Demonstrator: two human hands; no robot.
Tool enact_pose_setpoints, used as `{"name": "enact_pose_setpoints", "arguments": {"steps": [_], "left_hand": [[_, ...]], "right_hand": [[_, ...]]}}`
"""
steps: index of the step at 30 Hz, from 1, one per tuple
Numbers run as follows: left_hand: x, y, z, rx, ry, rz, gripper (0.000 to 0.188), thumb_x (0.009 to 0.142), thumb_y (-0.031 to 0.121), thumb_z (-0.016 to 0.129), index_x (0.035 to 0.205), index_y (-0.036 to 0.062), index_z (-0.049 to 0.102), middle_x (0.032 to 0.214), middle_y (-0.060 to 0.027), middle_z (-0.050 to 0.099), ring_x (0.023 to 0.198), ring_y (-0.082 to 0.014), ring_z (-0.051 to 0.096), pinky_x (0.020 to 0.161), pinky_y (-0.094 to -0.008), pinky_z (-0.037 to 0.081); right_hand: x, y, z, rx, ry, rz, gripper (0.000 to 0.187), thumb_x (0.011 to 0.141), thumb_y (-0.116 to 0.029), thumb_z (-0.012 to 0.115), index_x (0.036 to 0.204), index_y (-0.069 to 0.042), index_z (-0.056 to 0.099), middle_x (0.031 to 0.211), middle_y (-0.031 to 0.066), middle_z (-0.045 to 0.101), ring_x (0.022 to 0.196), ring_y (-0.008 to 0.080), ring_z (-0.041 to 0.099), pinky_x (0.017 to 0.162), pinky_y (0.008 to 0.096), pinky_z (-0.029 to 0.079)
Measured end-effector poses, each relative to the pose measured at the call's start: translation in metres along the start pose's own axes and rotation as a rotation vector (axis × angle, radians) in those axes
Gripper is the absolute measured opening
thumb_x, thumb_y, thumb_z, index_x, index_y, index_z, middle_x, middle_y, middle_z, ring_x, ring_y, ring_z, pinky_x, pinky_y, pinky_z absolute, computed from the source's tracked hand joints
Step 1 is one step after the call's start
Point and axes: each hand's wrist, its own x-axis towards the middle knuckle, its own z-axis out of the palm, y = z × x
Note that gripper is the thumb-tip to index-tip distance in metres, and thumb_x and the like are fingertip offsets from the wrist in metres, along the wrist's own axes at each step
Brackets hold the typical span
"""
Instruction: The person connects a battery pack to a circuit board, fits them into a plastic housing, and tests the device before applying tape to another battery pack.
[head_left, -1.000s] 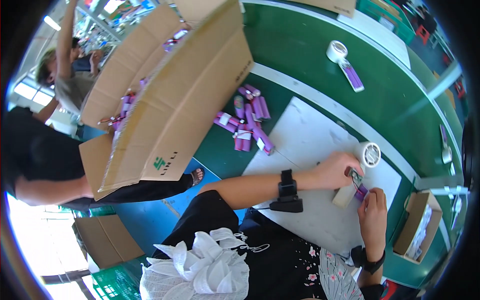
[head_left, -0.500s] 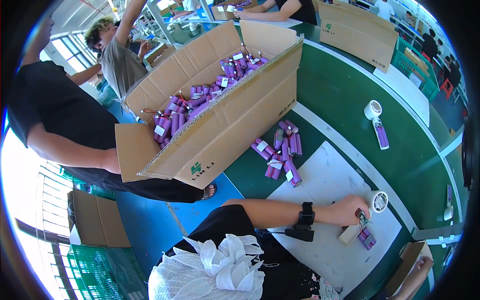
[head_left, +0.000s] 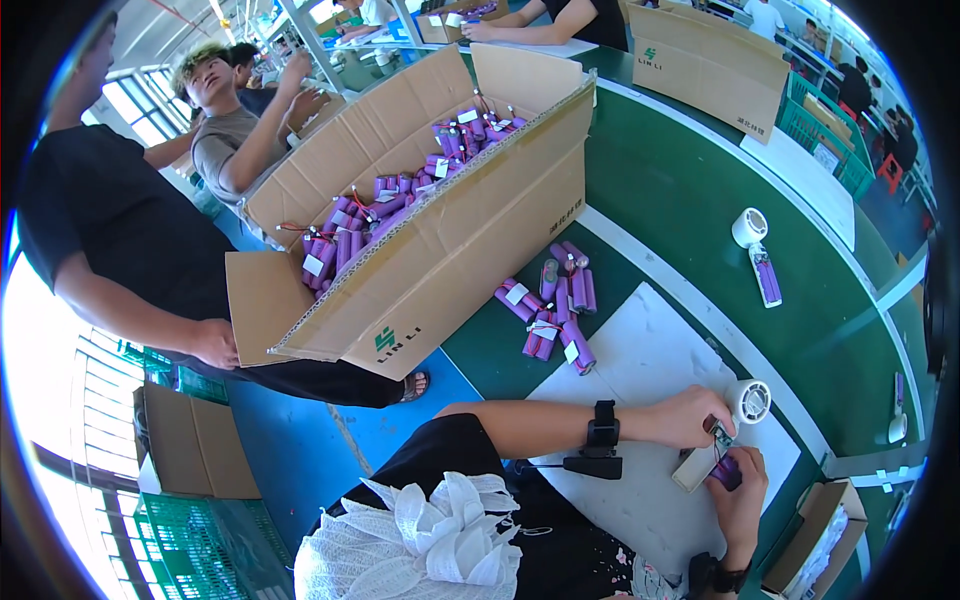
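- Workpiece: the white device (head_left: 692, 469) is at the right part of the white sheet (head_left: 640, 345) on the green bench (head_left: 680, 190), its round head (head_left: 749, 402) toward the far side.
- Left grip (head_left: 690, 418): closed on the device just beside the round head; a small circuit board (head_left: 722, 433) shows at the fingertips. Hold firmly here — the casing should bear pressure better than the board.
- Right grip (head_left: 742, 492): fingers closed on a purple battery pack (head_left: 727, 474) beside the device's handle. Support the pack by its body.
- Leads: thin wires (head_left: 718, 451) appear to run between board and pack; the fingers hide their ends. Allow slack — a hard pull could strain the joints.
- Alignment: whether pack and handle touch cannot be told. Hold both parts close and level to avoid twisting.
- Surroundings: loose purple packs (head_left: 572, 300) lie beside the sheet, near the large carton (head_left: 470, 255). Avoid knocking them.
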Motion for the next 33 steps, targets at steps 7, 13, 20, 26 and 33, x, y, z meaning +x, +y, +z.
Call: {"name": "enact_pose_setpoints", "arguments": {"steps": [7,13,20,26,33], "left_hand": [[0.002,0.0,-0.002,0.065,-0.078,0.011,0.032,0.066,-0.002,0.067,0.096,0.0066,0.072,0.087,-0.0115,0.065,0.068,-0.0207,0.062,0.062,-0.0313,0.05],[0.001,-0.001,0.0,0.08,-0.052,0.038,0.033,0.066,0.001,0.068,0.098,0.0066,0.072,0.085,-0.0122,0.064,0.069,-0.0227,0.063,0.064,-0.0329,0.05],[0.0,0.0,0.002,0.126,-0.04,0.076,0.03,0.067,0.005,0.07,0.097,0.0054,0.071,0.084,-0.0141,0.063,0.07,-0.0262,0.063,0.063,-0.0348,0.049],[-0.001,0.004,0.004,0.189,-0.009,0.202,0.027,0.069,0.008,0.072,0.096,0.0044,0.071,0.084,-0.0145,0.063,0.072,-0.0279,0.063,0.063,-0.0359,0.049],[-0.003,0.013,0.002,0.227,-0.027,0.194,0.025,0.072,0.008,0.069,0.096,0.003,0.07,0.085,-0.0157,0.063,0.078,-0.0305,0.062,0.068,-0.0373,0.05]], "right_hand": [[-0.012,0.032,-0.007,0.527,-0.219,0.275,0.047,0.07,-0.001,0.073,0.114,0.002,0.054,0.086,0.0127,0.062,0.083,0.0242,0.065,0.061,0.0319,0.053],[-0.014,0.018,-0.014,1.353,-0.332,0.487,0.062,0.073,0.001,0.07,0.128,-0.002,0.043,0.098,0.0143,0.059,0.082,0.0269,0.066,0.062,0.0353,0.056],[-0.019,0.021,-0.015,1.473,-0.363,0.368,0.088,0.054,0.003,0.08,0.132,-0.005,0.039,0.108,0.0141,0.056,0.085,0.0289,0.065,0.066,0.0357,0.057],[-0.014,0.039,-0.015,1.319,-0.341,0.368,0.094,0.047,-0.002,0.087,0.131,-0.002,0.042,0.11,0.0095,0.055,0.099,0.0229,0.059,0.083,0.0343,0.051],[-0.01,0.032,-0.015,1.194,-0.247,0.38,0.089,0.045,-0.008,0.088,0.125,-0.002,0.048,0.109,0.0066,0.056,0.098,0.0177,0.057,0.084,0.0314,0.046]]}}
